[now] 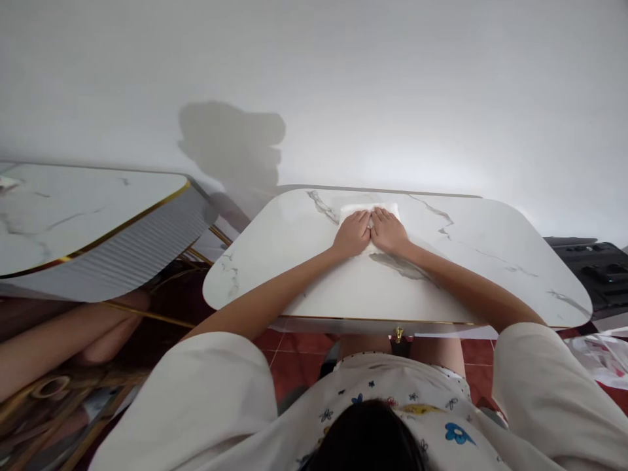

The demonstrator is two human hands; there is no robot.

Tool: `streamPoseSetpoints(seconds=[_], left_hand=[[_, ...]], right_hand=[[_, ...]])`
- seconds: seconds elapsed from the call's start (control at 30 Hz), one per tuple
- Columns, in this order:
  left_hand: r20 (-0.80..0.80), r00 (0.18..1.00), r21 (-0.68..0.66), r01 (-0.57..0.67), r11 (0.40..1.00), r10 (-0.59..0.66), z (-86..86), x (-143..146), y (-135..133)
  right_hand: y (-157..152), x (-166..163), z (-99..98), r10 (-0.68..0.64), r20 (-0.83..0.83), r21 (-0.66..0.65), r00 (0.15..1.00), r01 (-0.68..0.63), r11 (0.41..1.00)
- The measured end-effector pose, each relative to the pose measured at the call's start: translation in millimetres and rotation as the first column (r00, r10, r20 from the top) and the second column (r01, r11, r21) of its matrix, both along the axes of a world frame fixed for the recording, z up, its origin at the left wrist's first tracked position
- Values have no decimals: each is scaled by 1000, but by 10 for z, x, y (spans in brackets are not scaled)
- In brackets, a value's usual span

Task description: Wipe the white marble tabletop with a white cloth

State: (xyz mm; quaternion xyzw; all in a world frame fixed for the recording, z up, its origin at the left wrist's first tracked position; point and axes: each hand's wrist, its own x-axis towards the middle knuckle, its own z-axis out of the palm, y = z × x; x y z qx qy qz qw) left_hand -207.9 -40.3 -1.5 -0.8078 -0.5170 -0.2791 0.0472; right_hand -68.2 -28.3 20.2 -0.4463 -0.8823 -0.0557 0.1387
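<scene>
A white cloth (392, 209) lies folded flat on the marble-patterned table (461, 275). My left hand (353, 233) rests on its left part, fingers together and curled over the fabric. Close beside it, my right hand (389, 231) grips the right part the same way. The thumbs meet near the middle of the cloth. Both palms face down, so their undersides and much of the cloth are hidden. The far edge of the cloth shows beyond my fingertips.
A pale wall (392, 98) stands right behind the table. At left is another marble-topped table (88, 216) with a gold edge, with a person's leg (63, 333) below it. A black appliance (603, 271) and a clear plastic bag (601, 360) are at right. A small gold knob (399, 334) sits on the table front.
</scene>
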Motion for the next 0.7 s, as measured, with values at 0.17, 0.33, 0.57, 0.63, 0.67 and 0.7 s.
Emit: streamPoseSetpoints(seconds=[0.17, 0.33, 0.57, 0.63, 0.67, 0.7], left_hand=[[25, 996, -96, -79, 992, 82, -27, 87, -603], [69, 991, -210, -95, 973, 112, -44, 234, -1066], [74, 994, -230, -58, 971, 77, 18, 519, -1164], [80, 995, -226, -44, 973, 63, 40, 589, -1063], [86, 995, -220, -39, 975, 59, 47, 618, -998], [94, 994, -210, -37, 977, 57, 50, 643, -924]], right_hand=[[-524, 122, -44, 61, -33, 39, 998, -60, 997], [-979, 313, -25, 116, -53, 32, 992, -115, 993], [-1036, 597, -4, 63, -38, -25, 997, -64, 998], [-936, 663, 13, 43, -33, -37, 999, -44, 998], [-874, 690, 23, 39, -30, -39, 999, -40, 998], [-804, 713, 32, 39, -29, -38, 999, -40, 998]])
